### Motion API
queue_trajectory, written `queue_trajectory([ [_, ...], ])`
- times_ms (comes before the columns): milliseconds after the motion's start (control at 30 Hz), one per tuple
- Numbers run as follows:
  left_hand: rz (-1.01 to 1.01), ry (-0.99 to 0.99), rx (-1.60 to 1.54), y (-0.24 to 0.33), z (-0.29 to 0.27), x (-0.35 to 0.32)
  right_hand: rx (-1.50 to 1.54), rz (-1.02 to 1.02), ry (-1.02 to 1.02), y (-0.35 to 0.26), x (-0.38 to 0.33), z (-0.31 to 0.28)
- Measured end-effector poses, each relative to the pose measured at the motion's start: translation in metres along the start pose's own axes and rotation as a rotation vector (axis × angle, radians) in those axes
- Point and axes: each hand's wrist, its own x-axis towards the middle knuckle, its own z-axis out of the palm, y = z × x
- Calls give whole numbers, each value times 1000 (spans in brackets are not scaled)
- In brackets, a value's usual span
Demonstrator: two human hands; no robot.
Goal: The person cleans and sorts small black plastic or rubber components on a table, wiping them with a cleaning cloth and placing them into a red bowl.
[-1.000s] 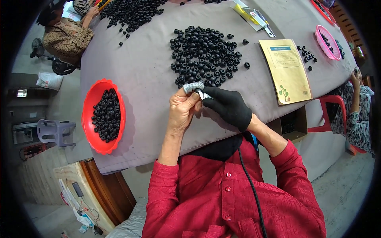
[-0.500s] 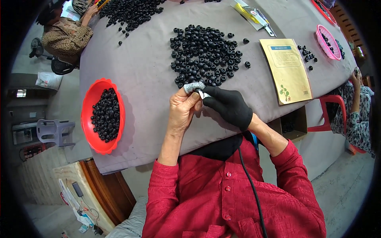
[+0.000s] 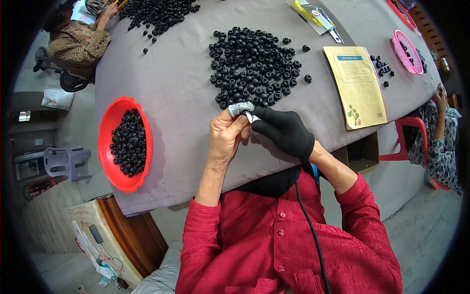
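My left hand (image 3: 225,133) is bare, with a grey woven finger sleeve (image 3: 240,108) on its index finger. Its thumb and fingers are pinched together. My right hand (image 3: 288,134) wears a black glove, and its closed fingertips meet those of the left. A small whitish piece (image 3: 252,117) shows where the fingers touch; whether it is a tool or a finger cover I cannot tell. Something dark sits in the pinch, mostly hidden. Just beyond the hands lies a pile of small round black parts with holes (image 3: 247,63) on the grey cloth-covered table (image 3: 181,112).
To the left stands a red scalloped bowl (image 3: 104,157) holding similar black parts. A yellow booklet (image 3: 355,88) lies at the right, below a packaged tool (image 3: 313,17). Further right is a pink basket (image 3: 409,61). Co-workers sit at the far left (image 3: 78,49) and right (image 3: 443,142).
The view has shifted slightly. Both hands stay pinched together at nearly the same place, and the pile and bowl look unchanged.
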Motion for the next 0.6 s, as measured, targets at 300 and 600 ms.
queue_trajectory([
  [300,-2,3,49,-1,0,-1,-260,-250,-18,12,2,-3],
  [600,-37,-30,-167,-1,-1,-1,-13,-119,-65,3,0,-5],
])
